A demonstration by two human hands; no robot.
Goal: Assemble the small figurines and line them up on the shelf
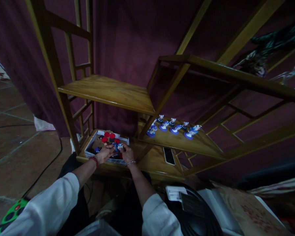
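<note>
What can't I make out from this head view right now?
- Small blue figurine: too small and dim, pinched between left hand and right hand.
- Box: near wall hidden behind both hands.
- Phone: screen dark, nothing readable.
- Figurines on shelf: details too small.

Wooden shelf (pixel 108 91), phone (pixel 169 156) — row of blue figurines (pixel 173 127), maroon curtain (pixel 127 36)

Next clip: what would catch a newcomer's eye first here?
Both hands, left hand and right hand, meet on a small blue figurine over a white cardboard box on the lowest wooden shelf. To the right, a row of blue-and-white figurines lines the angled wooden shelf.
</note>
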